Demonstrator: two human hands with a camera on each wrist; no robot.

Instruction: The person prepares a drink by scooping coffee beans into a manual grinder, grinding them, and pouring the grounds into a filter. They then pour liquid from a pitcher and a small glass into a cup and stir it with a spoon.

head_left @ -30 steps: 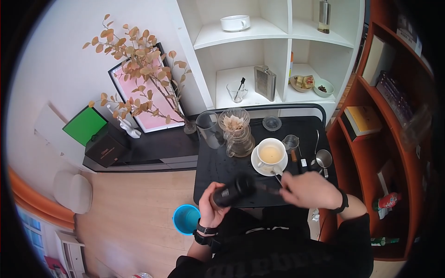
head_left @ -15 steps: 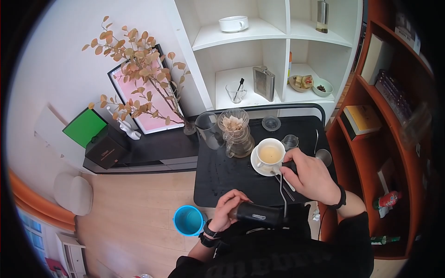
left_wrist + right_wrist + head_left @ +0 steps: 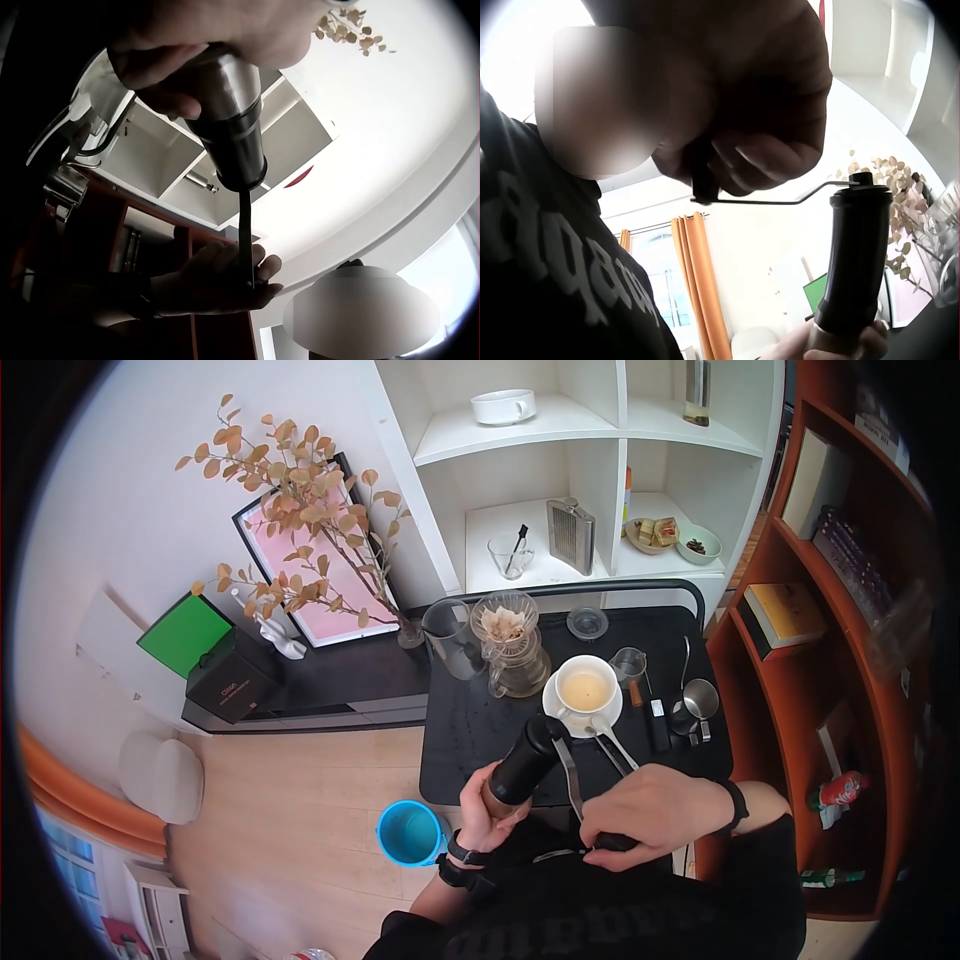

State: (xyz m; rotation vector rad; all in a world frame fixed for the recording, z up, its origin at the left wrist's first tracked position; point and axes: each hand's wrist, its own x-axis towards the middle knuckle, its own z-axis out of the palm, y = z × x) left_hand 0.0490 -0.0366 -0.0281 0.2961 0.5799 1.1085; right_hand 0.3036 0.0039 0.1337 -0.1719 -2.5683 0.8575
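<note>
My left hand (image 3: pixel 484 815) grips the lower body of a black hand coffee grinder (image 3: pixel 525 765), which tilts over the near edge of the black table (image 3: pixel 455 745). The right hand (image 3: pixel 655 815) holds the dark knob (image 3: pixel 612 844) at the end of the grinder's metal crank (image 3: pixel 572 770), close to the shirt. In the right wrist view the crank (image 3: pixel 772 202) runs from the fingers to the top of the grinder (image 3: pixel 851 255). Just beyond the grinder, a white cup (image 3: pixel 586 688) of pale brown liquid stands on a saucer (image 3: pixel 560 726).
A glass dripper (image 3: pixel 492 605) with a paper filter (image 3: pixel 505 625) sits on a glass server (image 3: pixel 518 675). A metal pitcher (image 3: pixel 699 700) and a small glass measuring cup (image 3: pixel 628 663) stand to the right. A blue bucket (image 3: pixel 410 832) is on the floor at left.
The right hand has swung the crank round, from over the table near the cup back toward the body. The grinder, lower and lying sideways half a second ago, now points up toward the cup.
</note>
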